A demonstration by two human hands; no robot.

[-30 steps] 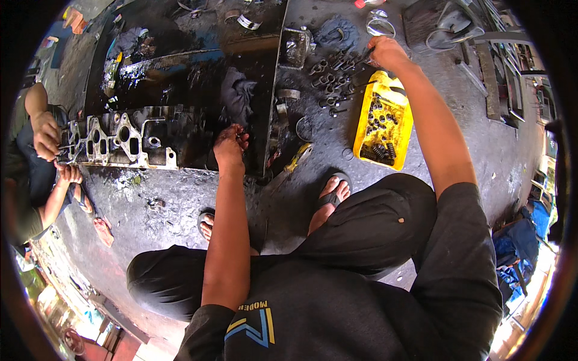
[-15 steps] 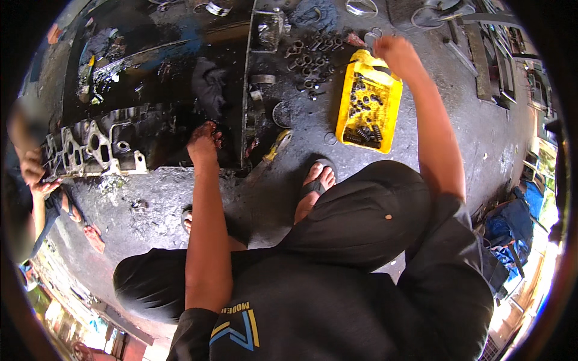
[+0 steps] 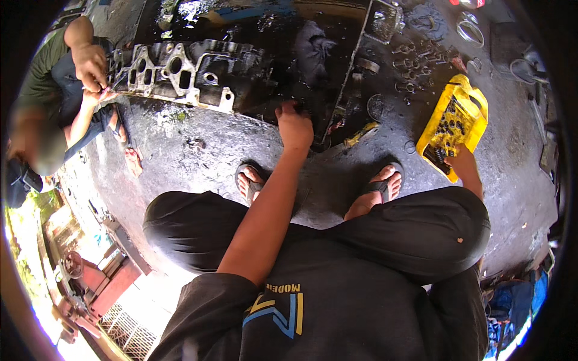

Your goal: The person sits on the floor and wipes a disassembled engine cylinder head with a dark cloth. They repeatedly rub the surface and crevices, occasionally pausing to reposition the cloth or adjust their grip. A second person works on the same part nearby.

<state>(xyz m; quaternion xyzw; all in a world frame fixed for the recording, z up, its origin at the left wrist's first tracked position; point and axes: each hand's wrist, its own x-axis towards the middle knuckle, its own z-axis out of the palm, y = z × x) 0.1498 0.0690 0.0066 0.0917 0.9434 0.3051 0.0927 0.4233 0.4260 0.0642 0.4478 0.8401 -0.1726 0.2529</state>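
My left hand point(image 3: 294, 127) is closed at the near edge of a wide, oily black tray point(image 3: 265, 111); whatever its fingers grip is hidden. Beside it on the left lies a cylinder head point(image 3: 180, 75) with pale machined port faces. My right hand point(image 3: 463, 162) reaches into the near end of a yellow cut-open jug point(image 3: 477, 123). Its fingers are drawn together among dark coil springs point(image 3: 441, 154), and what they hold, if anything, cannot be made out. Several small dark metal parts point(image 3: 450, 125) lie farther up inside the jug.
A dark rag point(image 3: 313, 51) lies in the tray. Right of it, several metal parts point(image 3: 415, 63), a ring point(image 3: 375, 107) and a yellow-handled tool point(image 3: 361, 133) sit on the stained floor. At the left, another person's hands point(image 3: 90, 69) are at the cylinder head's end.
My right hand has come from the jug's far handle end to its near end, among the springs. My left hand stays by the tray's edge. The view has swung left.
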